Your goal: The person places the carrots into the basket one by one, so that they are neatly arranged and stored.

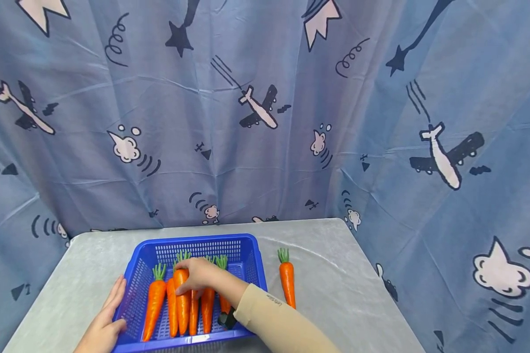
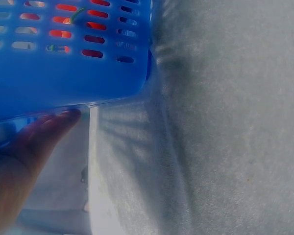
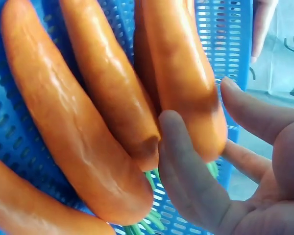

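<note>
A blue plastic basket (image 1: 203, 239) with slotted walls holds several orange carrots with green tops. My right hand (image 1: 196, 274) reaches in near the middle and holds a carrot (image 1: 183, 314) that lies over its neighbours. In the right wrist view, fingers (image 3: 188, 171) stand on both sides of that carrot's thick end, close to its green top. To its left rests another carrot (image 1: 154, 304). My left hand (image 1: 101, 326) lies against the basket's left side with straight fingers, touching the outside wall. Part of that hand (image 2: 19, 166) shows beside the basket in the left wrist view.
One more carrot (image 1: 288, 282) lies on the table to the right of the basket, green top away from me. The pale grey table (image 1: 340, 294) runs back to a blue patterned curtain (image 1: 282, 186). A black wrist device (image 1: 226, 319) overlaps the basket's front right part.
</note>
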Tool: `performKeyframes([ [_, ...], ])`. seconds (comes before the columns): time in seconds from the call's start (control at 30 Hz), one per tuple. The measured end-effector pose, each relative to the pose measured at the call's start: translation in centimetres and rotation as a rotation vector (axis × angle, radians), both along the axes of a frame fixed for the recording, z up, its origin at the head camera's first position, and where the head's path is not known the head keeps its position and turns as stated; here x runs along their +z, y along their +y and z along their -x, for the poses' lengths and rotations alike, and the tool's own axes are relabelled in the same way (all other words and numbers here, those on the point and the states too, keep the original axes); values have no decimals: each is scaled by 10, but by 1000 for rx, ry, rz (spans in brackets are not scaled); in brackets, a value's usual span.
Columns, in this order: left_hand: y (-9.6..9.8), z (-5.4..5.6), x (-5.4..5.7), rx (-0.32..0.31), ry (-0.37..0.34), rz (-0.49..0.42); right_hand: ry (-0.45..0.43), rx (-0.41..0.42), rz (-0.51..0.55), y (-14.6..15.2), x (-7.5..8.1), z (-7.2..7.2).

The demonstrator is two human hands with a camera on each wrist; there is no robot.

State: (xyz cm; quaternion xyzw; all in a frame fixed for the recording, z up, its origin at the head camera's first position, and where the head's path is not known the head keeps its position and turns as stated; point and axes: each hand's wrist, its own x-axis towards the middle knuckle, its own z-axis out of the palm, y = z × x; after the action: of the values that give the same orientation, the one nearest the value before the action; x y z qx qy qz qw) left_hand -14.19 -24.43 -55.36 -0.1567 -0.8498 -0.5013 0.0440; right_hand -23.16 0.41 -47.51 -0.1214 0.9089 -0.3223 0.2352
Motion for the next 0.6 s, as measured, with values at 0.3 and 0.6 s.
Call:
performKeyframes([
  [0.3,1,0,-1,-13,22,-7,21,3,46,20,24,-1],
  [0.6,1,-1,1,14,5,34,159,53,0,53,46,-3],
])
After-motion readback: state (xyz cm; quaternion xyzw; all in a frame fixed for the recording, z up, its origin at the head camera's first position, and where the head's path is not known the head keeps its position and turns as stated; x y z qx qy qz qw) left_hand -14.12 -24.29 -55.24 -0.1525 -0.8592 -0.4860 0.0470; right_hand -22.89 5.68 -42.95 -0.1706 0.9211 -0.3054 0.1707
